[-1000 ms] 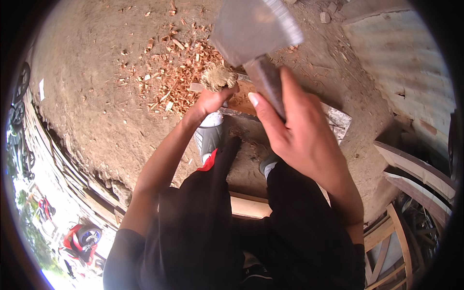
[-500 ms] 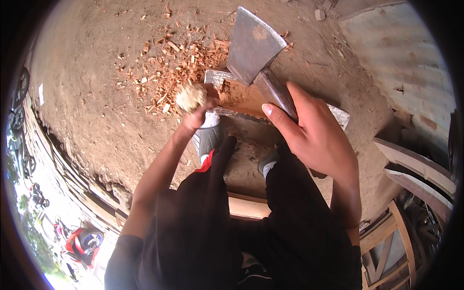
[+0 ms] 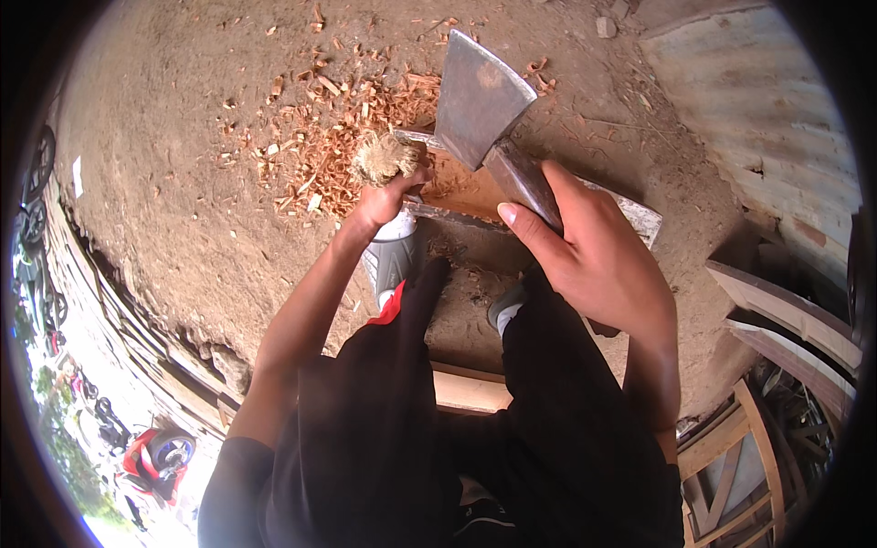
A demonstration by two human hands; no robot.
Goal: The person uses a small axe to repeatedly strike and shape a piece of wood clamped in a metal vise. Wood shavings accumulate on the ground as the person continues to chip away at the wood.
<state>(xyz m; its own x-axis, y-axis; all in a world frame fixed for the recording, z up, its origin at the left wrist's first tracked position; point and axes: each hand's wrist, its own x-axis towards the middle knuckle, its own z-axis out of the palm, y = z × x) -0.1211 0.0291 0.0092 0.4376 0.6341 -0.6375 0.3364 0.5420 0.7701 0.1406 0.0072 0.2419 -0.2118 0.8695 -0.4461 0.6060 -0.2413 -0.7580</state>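
Note:
My right hand (image 3: 594, 251) is closed on the dark handle (image 3: 519, 183) of an axe, its broad steel head (image 3: 480, 96) raised just up and right of my left hand. My left hand (image 3: 391, 199) grips a chisel-like tool with a pale, frayed wooden top (image 3: 386, 155); its lower end is mostly hidden. Beneath both hands a long wooden block (image 3: 637, 219) lies crosswise, whitish at the edges, with an orange-brown hollow (image 3: 457, 187) in it. My left shoe (image 3: 388, 265) is against the block's near side.
Wood shavings (image 3: 320, 155) are scattered on the dirt floor (image 3: 164, 183). A corrugated metal sheet (image 3: 749, 100) stands at upper right, with leaning boards (image 3: 776, 310) and a wooden frame (image 3: 758, 447) below it. Stacked planks (image 3: 146, 338) line the left, beyond which motorbikes (image 3: 160, 457) are parked.
The axe head was higher and blurred a second ago and is now lower, with my right hand lower too. My left hand and its tool dipped leftward, then moved back up and rightward.

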